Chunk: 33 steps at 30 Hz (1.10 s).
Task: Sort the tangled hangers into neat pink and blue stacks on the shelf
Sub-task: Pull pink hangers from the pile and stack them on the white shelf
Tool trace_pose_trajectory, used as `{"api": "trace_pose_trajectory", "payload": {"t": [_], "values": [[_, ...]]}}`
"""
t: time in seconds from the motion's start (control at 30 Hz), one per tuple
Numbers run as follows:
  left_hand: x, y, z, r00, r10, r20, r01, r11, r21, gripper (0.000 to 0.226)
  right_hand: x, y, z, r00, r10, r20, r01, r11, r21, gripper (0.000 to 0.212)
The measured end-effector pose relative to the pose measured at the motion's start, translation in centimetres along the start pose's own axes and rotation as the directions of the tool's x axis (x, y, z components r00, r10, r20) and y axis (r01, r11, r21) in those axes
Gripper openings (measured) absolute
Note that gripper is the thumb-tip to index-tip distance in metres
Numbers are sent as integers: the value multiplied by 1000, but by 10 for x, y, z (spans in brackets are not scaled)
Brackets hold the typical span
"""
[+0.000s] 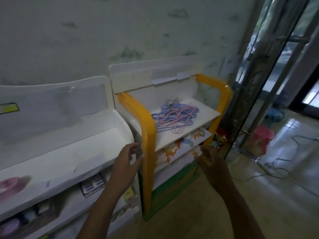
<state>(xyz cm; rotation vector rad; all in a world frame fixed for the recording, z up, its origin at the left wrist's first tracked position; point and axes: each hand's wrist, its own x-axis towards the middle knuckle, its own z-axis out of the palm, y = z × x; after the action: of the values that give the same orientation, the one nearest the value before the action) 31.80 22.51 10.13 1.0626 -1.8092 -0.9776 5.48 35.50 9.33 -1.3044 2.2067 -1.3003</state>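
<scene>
On the top white shelf (172, 133) of the yellow-framed rack (146, 128), a single tangled heap of pink and blue hangers (176, 116), colours intermixed, not yet split into stacks. Metal hooks (172, 101) bunched at the back, toward the wall; long axes running roughly left to right across the board, slightly skewed. One tier lower, a printed panel (189, 144) with orange leaf shapes, contents behind it too blurred to name. To the left, a white display rack (60, 149) with small boxed goods (93, 186) on its lower tier; labels there unreadable, likewise the yellow-green tag (9, 108) on its backboard. Left hand (126, 163) empty, fingers loosely spread, just beside the yellow post. Right hand (211, 163) apart from it, fingers relaxed near the printed panel's edge, gripping nothing visible.
</scene>
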Motion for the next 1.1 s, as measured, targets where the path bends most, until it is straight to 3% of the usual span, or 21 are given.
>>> {"api": "trace_pose_trajectory", "payload": {"t": [0.63, 0.77, 0.9, 1.1], "values": [[187, 0, 180, 993, -24, 120, 41, 988, -147, 32, 205, 89, -61, 996, 87, 1, -86, 996, -34, 36], [202, -7, 201, 990, -66, 125, 84, 985, -148, 31, 222, 106, -59, 991, 130, 42, -130, 991, -14, 31], [214, -17, 211, 988, -98, 121, 115, 983, -141, 30, 248, 118, -56, 994, 96, 46, -94, 994, -55, 42], [227, -34, 224, 988, -142, 61, 148, 982, -115, 30, 286, 132, -42, 988, 49, 148, -51, 999, 12, 36]]}}
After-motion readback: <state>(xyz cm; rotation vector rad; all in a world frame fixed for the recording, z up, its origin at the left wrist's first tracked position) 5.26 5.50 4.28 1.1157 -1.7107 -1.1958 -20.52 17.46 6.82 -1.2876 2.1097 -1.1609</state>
